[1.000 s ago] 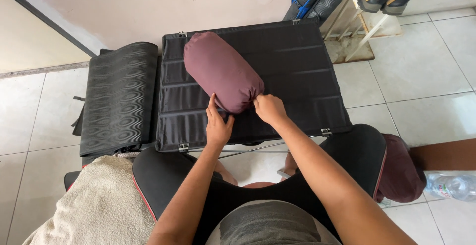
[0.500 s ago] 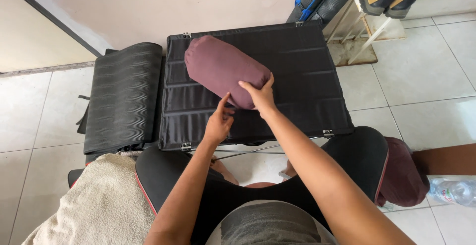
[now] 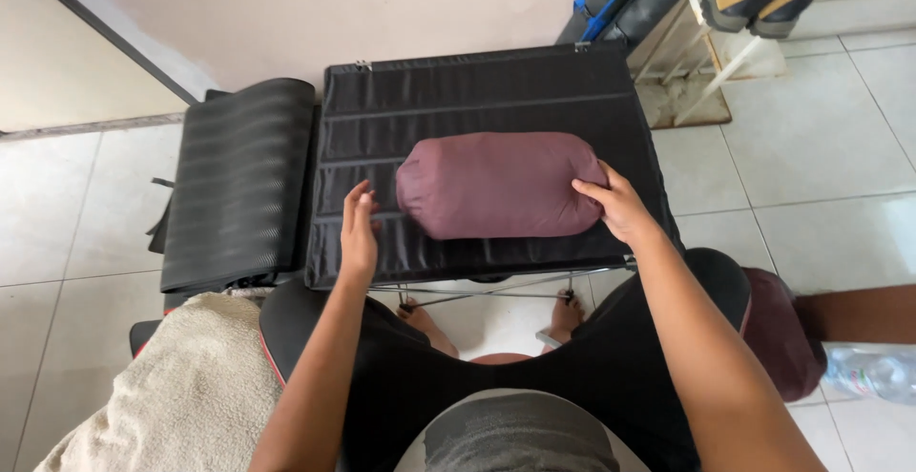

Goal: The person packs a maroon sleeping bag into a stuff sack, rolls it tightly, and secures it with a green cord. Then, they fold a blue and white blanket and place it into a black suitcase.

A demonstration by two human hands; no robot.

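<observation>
While lying crosswise on black folding bench (image 3: 477, 81), maroon stuff sack (image 3: 498, 184), right hand (image 3: 618, 207) pressed at 3 o'clock end, grip loose, left hand (image 3: 359, 233) open beside 9 o'clock end.

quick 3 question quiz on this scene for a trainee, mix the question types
1. True or false: the maroon pouch lies across the black folding table.
2. Which hand touches the pouch? A) left hand B) right hand C) neither
3. Fill in: on the floor left of the table lies a ribbed black ____.

Key:
1. true
2. B; the left hand is open just beside the pouch's end, whether touching is unclear
3. mat
</observation>
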